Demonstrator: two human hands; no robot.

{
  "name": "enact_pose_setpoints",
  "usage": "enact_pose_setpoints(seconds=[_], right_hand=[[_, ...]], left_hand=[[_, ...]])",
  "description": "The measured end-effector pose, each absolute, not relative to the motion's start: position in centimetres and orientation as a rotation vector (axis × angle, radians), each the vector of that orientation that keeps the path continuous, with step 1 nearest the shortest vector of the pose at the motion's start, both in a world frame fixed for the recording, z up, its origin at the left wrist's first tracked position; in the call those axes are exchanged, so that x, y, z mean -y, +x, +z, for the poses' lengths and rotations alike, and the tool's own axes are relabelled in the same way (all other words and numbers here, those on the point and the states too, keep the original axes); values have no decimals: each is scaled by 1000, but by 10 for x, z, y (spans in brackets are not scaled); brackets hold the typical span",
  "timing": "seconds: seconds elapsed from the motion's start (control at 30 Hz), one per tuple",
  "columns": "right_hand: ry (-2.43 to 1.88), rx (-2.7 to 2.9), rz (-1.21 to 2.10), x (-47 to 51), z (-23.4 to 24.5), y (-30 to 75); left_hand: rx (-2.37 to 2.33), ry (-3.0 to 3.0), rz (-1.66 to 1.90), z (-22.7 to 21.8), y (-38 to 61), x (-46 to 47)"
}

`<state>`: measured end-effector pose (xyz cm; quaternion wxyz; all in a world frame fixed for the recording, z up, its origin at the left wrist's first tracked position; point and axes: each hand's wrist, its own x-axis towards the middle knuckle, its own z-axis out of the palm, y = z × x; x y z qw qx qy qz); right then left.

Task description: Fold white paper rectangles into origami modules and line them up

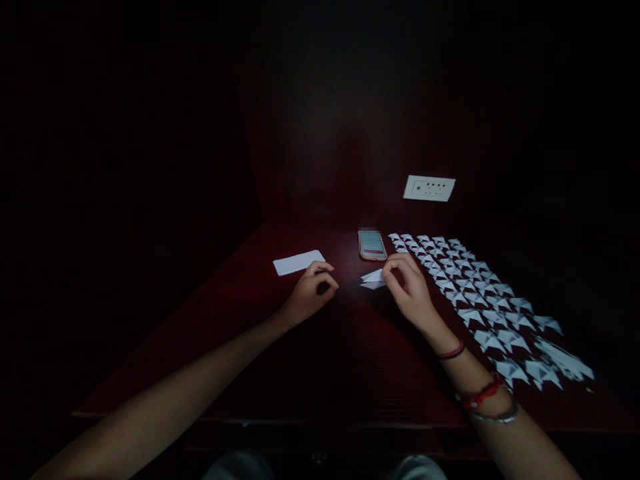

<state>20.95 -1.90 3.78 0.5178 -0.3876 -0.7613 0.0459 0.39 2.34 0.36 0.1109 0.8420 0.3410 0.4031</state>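
Observation:
Between the thumb and fingers of my right hand (407, 288) is a small folded white paper piece (373, 279), its pointed ends facing left. My left hand (313, 290) hovers to the left of it, thumb and forefinger curved with a gap between their tips and nothing in them. Just behind the left hand a stack of white paper strips (297, 263) lies on the dark red table (330, 373). Rows of folded white paper figures (463, 273) cover the table's right side, beyond my right hand.
A phone (372, 245) with its screen lit lies at the back of the table. Behind it, a white socket plate (429, 189) is set in the dark wall. Several narrow paper pieces (565, 359) lie bunched at the right, near the folded figures.

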Motion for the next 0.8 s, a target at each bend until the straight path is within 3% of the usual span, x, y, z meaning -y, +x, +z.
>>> enact_pose_setpoints(seconds=[0.13, 0.47, 0.8], right_hand=[[-953, 1838, 134, 17, 35, 210], [-941, 1985, 196, 22, 22, 188], [-1013, 1765, 188, 12, 26, 207]], left_hand=[[-1058, 2386, 1325, 8, 6, -22], [-974, 2450, 1250, 11, 22, 5], [-1062, 2291, 1325, 7, 6, -21]])
